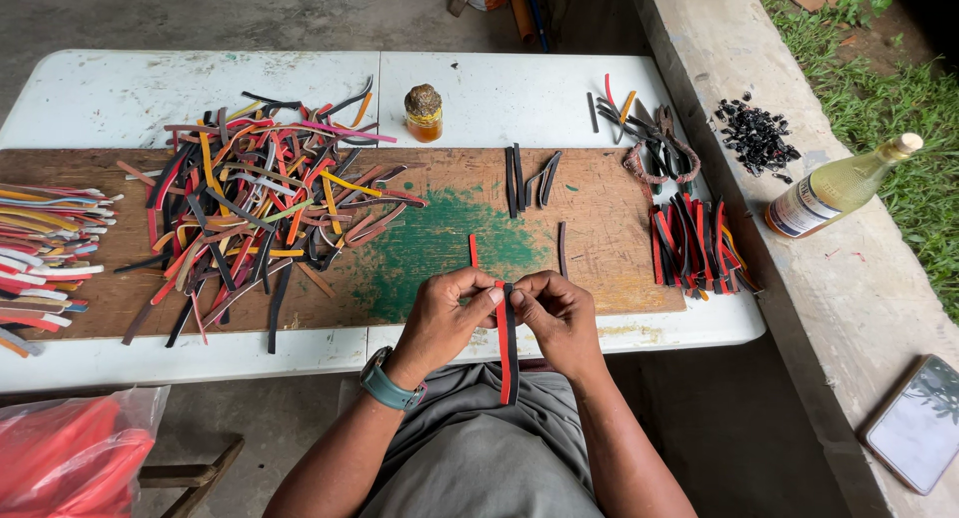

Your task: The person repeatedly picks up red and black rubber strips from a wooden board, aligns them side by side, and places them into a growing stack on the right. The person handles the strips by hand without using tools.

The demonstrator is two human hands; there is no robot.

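Two thin strips, one red [502, 348] and one black [512, 343], are pressed side by side into a single flat band just below the centre of the frame, at the near edge of the table [120, 98]. The band looks flexible, like rubber or leather, with the red strip on the left and the black on the right. Its long axis runs almost straight up and down the picture: the top end sits between the fingertips and the free end hangs down over the person's grey lap. The left hand [447, 313] comes in from the lower left, a teal watch [388, 382] on its wrist, with thumb and forefinger pinched on the top of the red strip. The right hand [557, 313] comes in from the lower right, its fingers curled and pinched on the top of the black strip, so both hands meet knuckle to knuckle above the band. Both forearms angle inward and upward toward that point. On the brown board [599, 228] above the hands a short red piece [474, 249] and a dark piece [561, 248] lie apart. A big loose pile of coloured strips [260, 208] fills the left centre, a sorted red and black bundle [694, 243] lies at the right, and a small amber jar [424, 113] stands at the top centre.
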